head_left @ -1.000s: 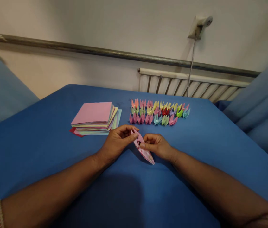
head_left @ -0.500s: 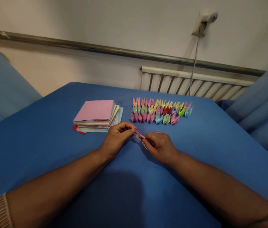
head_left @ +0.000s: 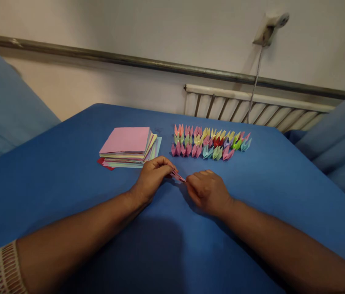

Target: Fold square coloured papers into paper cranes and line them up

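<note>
A small folded piece of pink paper (head_left: 178, 176) stretches between my two hands, just above the blue table. My left hand (head_left: 155, 177) pinches its left end between thumb and fingers. At the other end, my right hand (head_left: 206, 190) is closed on the paper, its curled fingers hiding that tip. Beyond my hands stand rows of small folded paper cranes (head_left: 207, 152) in pink, yellow, green, red and blue. A thick stack of coloured paper sheets (head_left: 125, 141), pink on top, lies behind my left hand.
Blue cloth covers the table (head_left: 68, 163). A metal rail (head_left: 129, 60) runs along the wall behind, with a white radiator (head_left: 236, 92) below it. A cord (head_left: 255, 83) hangs from a wall socket (head_left: 269, 30). Blue curtains (head_left: 10, 90) flank the table.
My right hand has turned slightly, and its fingers now cover the paper end that stuck out below. The left hand keeps its pinch. The whole view has shifted a little.
</note>
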A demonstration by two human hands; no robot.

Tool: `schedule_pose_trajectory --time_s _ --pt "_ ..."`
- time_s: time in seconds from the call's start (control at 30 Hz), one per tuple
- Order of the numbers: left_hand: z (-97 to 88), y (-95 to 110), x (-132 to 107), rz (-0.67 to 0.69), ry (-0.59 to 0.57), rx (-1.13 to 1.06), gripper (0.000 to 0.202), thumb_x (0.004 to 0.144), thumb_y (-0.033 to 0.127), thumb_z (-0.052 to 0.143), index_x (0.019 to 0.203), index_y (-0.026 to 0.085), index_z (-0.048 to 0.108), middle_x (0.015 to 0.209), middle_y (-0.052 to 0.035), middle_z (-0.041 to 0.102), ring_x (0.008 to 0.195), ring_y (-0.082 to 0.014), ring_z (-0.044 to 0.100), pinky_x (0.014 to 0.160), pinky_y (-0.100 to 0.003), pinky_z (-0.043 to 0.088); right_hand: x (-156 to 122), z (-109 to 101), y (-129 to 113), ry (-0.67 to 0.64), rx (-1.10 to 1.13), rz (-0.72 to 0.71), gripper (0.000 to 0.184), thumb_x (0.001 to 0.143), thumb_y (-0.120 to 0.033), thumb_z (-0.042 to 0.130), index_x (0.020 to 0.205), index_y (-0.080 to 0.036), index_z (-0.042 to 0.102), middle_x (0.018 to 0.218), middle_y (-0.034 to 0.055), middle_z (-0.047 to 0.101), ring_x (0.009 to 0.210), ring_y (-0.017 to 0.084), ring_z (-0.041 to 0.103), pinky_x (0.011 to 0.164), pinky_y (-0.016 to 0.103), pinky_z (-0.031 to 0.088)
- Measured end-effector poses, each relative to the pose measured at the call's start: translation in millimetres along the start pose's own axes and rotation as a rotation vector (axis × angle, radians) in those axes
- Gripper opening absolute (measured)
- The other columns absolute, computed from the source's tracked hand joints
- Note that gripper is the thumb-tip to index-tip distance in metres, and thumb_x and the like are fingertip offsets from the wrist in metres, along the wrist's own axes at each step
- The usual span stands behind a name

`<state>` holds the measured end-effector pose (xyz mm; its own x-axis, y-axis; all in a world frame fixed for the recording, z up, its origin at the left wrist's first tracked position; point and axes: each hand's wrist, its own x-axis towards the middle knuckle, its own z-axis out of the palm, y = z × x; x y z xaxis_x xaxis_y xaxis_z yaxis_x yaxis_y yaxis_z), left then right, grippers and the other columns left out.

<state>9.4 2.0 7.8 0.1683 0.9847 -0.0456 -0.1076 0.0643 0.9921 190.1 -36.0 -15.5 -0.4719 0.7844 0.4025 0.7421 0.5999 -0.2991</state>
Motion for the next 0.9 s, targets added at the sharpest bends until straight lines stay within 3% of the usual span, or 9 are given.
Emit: schedule_pose_trajectory --time_s 0.17,0.27,0.43,0.67,0.9 --pt "-1.0 2 0 0.003 -0.132 -0.054 0.010 0.070 0.023 0.068 0.076 0.016 0.066 0.079 -0.0027 0.068 0.071 -0.0141 0.061 0.070 -0.027 0.048 3 15 7 0.003 0.881 0.381 0.024 0.083 -0.040 0.059 0.070 -0.020 0.057 0.059 -0.0035 0.052 0.052 0.010 0.045 0.052 0.024 0.032" --pt "-0.7 3 -2 0.031 -0.189 -0.030 0.013 0.070 0.023 0.072 0.081 0.016 0.067 0.079 -0.0017 0.068 0.074 -0.0141 0.062 0.075 -0.027 0.048 7 18 13 0.010 1.178 0.443 0.030 0.074 -0.046 0.069 0.069 -0.018 0.059 0.059 -0.0042 0.055 0.051 0.009 0.046 0.052 0.023 0.035" --pt "1.3 4 -5 0.027 -0.204 0.013 0.019 0.076 0.029 0.071 0.090 0.016 0.071 0.091 -0.0044 0.071 0.081 -0.0147 0.063 0.080 -0.027 0.047 9 13 15 -0.048 1.305 0.441 0.032 0.068 -0.046 0.076 0.069 -0.017 0.062 0.060 -0.0033 0.058 0.053 0.008 0.049 0.053 0.022 0.037" --pt "2.6 5 -6 0.029 -0.195 -0.020 0.020 0.076 0.029 0.073 0.091 0.017 0.073 0.092 -0.0044 0.072 0.081 -0.0136 0.063 0.080 -0.026 0.047 8 13 21 -0.095 1.355 0.412 0.028 0.069 -0.040 0.077 0.071 -0.016 0.063 0.063 -0.0024 0.060 0.054 0.008 0.050 0.053 0.021 0.037" --pt "2.5 1 -5 0.046 -0.186 -0.037 0.017 0.074 0.028 0.075 0.086 0.017 0.073 0.082 -0.0012 0.072 0.074 -0.0105 0.062 0.075 -0.023 0.047 7 14 24 -0.145 1.375 0.412 0.027 0.069 -0.039 0.078 0.071 -0.017 0.062 0.063 -0.0036 0.059 0.052 0.007 0.049 0.051 0.020 0.035"
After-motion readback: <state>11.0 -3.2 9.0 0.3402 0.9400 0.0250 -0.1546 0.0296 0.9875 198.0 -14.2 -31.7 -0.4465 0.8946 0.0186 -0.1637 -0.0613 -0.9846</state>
